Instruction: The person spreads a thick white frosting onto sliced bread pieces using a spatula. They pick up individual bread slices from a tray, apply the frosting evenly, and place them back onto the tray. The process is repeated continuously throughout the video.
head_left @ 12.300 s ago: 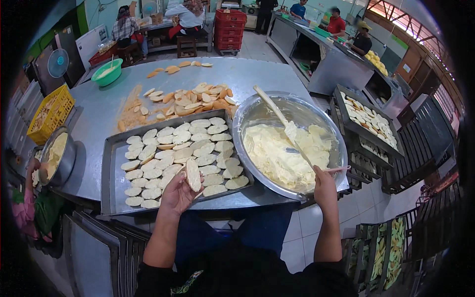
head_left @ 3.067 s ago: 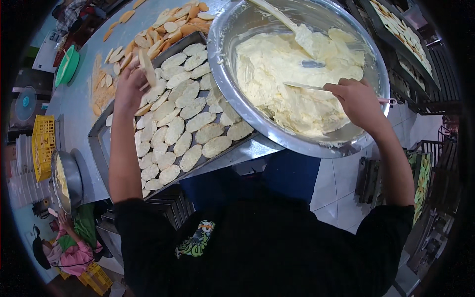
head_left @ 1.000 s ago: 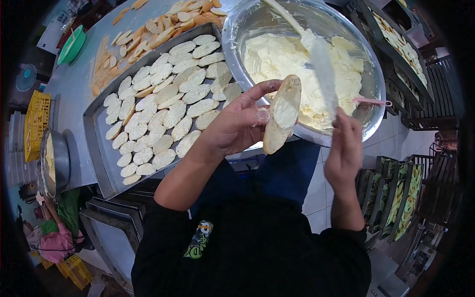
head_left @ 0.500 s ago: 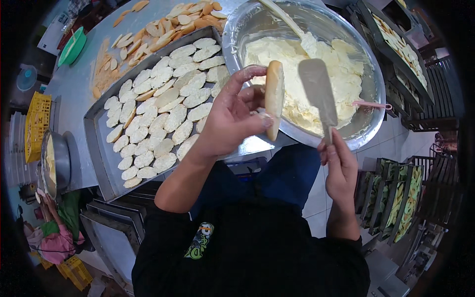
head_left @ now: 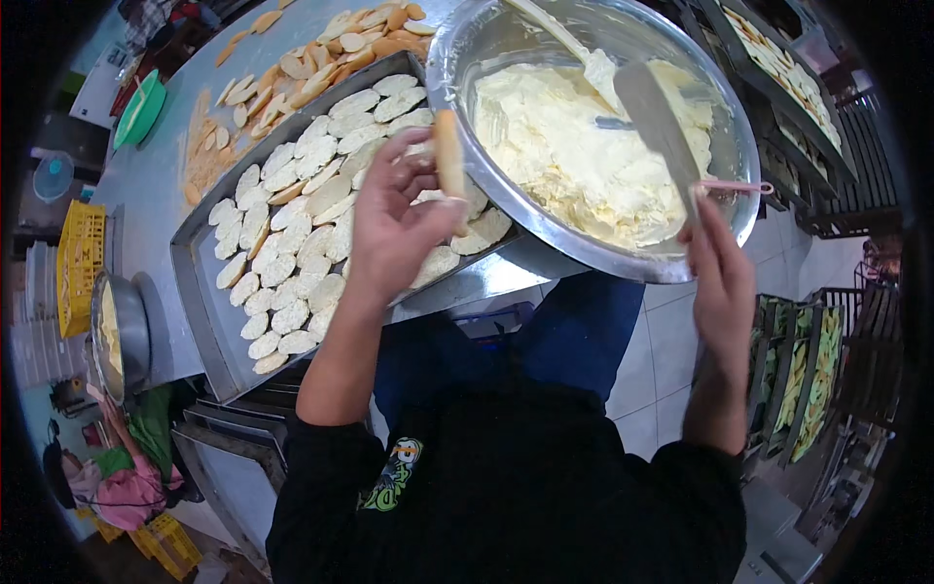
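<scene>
My left hand (head_left: 387, 234) pinches a bread slice (head_left: 449, 161) upright and edge-on, above the right side of a metal tray (head_left: 197, 316). Rows of oval bread slices (head_left: 290, 238) coated with a pale spread fill much of that tray. My right hand (head_left: 722, 277) grips the handle of a flat spatula (head_left: 660, 117), its broad blade tilted over a large steel bowl (head_left: 593, 257). Inside the bowl is a thick mass of pale yellow cream (head_left: 574, 146). The side of the bread facing the bowl is hard to make out.
A white-handled scraper (head_left: 550, 27) and a pink handle (head_left: 737, 186) rest in the bowl. Loose bread slices (head_left: 321, 63) lie behind the tray. At left are a green bowl (head_left: 142, 109), another metal bowl (head_left: 131, 336) and a person in pink (head_left: 131, 487). Tray racks (head_left: 778, 83) stand right.
My left hand has carried the bread slice left, away from the bowl and over the tray. My right hand has moved right with the spatula, its blade now slanting up to the left.
</scene>
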Tool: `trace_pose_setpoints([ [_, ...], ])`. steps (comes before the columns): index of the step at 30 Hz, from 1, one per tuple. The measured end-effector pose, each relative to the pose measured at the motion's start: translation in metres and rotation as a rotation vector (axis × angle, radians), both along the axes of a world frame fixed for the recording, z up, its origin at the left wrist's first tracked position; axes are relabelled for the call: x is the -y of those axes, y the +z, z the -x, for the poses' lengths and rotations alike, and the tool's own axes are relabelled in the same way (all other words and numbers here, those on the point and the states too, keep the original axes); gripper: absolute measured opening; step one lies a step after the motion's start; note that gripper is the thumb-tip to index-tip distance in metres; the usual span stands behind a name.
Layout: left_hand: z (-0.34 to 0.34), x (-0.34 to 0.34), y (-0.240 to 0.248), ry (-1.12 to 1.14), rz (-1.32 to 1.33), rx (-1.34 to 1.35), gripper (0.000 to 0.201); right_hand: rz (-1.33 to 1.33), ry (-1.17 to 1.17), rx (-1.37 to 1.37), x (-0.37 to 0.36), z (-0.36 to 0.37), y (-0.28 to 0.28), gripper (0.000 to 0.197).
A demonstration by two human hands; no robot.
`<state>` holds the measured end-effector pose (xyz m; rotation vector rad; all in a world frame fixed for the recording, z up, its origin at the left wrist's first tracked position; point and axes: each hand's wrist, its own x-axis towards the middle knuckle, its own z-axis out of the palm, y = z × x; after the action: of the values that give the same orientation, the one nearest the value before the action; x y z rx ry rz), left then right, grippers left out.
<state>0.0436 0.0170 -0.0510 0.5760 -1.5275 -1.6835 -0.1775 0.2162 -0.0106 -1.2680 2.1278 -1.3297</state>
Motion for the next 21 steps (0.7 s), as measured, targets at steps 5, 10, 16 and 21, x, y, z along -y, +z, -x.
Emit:
trace_pose_setpoints([
  [5, -0.016, 0.005, -0.002, -0.038, -0.348, -0.206, 0.067, -0.387, 0.141, -0.520, 0.036, 0.053, -0.010, 0.026],
  [10, -0.023, 0.012, -0.010, -0.184, -0.494, -0.346, 0.058, -0.642, 0.334, -0.674, 0.049, 0.084, -0.020, 0.024],
  [16, -0.007, 0.008, -0.010, -0.271, -0.630, -0.360, 0.056, -0.534, 0.301, -0.181, 0.024, 0.085, 0.011, 0.031],
  [21, 0.010, 0.001, -0.008, -0.569, -0.721, -0.357, 0.055, -0.393, 0.149, 0.142, 0.000, 0.062, 0.018, 0.031],
])
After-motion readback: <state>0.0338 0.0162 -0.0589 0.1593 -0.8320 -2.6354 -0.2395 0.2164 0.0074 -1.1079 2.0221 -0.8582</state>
